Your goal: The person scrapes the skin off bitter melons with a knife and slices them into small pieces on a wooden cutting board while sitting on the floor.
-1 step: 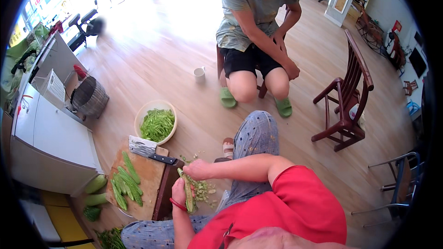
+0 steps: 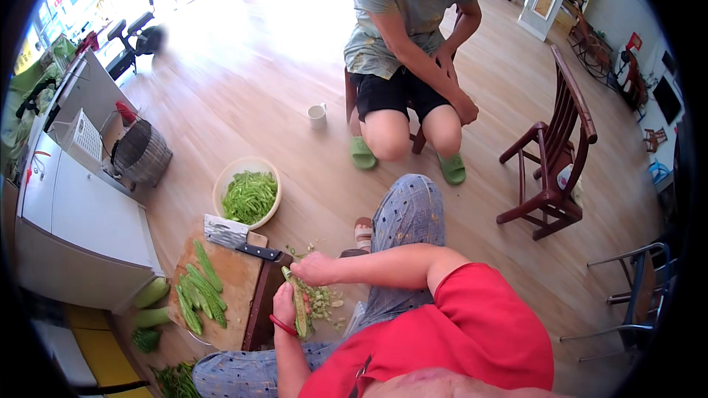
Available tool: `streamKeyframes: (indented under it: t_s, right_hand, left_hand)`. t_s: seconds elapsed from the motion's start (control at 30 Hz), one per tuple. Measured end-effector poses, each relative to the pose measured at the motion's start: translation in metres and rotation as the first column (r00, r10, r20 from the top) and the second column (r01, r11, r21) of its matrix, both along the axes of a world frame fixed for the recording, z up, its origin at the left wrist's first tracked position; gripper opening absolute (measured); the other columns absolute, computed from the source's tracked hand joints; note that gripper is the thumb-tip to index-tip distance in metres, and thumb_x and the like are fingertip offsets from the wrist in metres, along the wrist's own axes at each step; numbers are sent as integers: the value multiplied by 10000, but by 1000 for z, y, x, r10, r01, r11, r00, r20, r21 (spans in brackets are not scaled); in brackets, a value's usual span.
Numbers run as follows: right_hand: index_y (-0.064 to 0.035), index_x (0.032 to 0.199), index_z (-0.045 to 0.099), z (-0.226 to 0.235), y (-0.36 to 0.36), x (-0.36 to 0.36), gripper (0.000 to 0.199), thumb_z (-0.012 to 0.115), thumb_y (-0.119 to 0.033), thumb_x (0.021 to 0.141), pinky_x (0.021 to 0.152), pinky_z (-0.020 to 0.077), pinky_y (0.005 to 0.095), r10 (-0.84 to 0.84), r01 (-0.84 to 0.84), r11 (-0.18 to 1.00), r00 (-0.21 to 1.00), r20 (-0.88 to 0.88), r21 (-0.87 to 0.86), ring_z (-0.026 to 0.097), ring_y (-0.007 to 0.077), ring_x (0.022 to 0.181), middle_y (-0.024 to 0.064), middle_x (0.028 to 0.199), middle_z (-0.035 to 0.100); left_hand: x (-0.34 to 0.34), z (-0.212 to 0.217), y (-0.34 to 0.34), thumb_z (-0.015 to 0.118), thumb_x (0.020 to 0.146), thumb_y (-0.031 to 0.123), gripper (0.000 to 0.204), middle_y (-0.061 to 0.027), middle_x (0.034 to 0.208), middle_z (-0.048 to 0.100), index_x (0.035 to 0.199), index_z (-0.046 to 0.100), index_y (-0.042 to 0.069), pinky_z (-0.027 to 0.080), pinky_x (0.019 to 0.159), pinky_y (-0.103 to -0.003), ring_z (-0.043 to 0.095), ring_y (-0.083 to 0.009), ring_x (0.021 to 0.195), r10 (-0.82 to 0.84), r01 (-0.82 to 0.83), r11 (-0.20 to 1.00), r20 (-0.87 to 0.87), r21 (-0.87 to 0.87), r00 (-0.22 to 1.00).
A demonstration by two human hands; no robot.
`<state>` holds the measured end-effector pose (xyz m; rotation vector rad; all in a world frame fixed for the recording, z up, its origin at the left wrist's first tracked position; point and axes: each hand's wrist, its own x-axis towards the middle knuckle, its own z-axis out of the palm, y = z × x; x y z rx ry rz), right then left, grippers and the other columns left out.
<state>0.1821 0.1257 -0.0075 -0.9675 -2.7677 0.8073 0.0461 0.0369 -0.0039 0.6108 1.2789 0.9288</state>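
Head view: left hand (image 2: 284,309) grips a long green halved gourd strip (image 2: 299,311) beside the wooden cutting board (image 2: 236,280); right hand (image 2: 313,269), fingers pinched at its top end, scrapes seeds. Judging by this, steady short strokes downward over the pale seed pile (image 2: 324,302) work best.

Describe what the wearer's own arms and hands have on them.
Both forearms are bare. The right arm comes out of a short red sleeve. The left hand has a thin red band around the wrist. The right hand wears no glove; any ring is too small to tell.
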Motion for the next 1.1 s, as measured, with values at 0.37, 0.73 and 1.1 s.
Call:
streamKeyframes:
  t_s: [0.37, 0.73, 1.1]
  right_hand:
    - [12, 768, 496, 1, 4, -4, 170, 452, -150, 743, 574, 466, 438, 26, -26, 1000, 999, 38, -13, 593, 352, 670, 205, 674, 581]
    - [9, 771, 501, 10, -6, 2, 227, 547, -201, 700, 595, 464, 444, 87, -84, 992, 996, 22, -92, 588, 357, 684, 199, 680, 582]
    - [1, 834, 523, 8, -21, 0, 338, 642, -234, 622, 635, 469, 422, 67, -40, 977, 990, 120, -210, 593, 332, 753, 189, 760, 600]
  left_hand:
    - [-3, -2, 3, 318, 895, 259, 271, -94, 594, 525, 907, 470, 34, 410, 364, -276, 483, -169, 387, -19, 19, 1000, -27, -10, 999]
    - [0, -9, -4, 325, 892, 215, 271, -104, 652, 564, 895, 500, 8, 421, 373, -272, 490, -165, 395, -24, 32, 998, -139, 61, 990]
    - [-5, -36, -15, 328, 894, 222, 278, -96, 652, 550, 895, 497, 2, 416, 374, -269, 506, -175, 405, -1, 8, 998, -109, 66, 994]
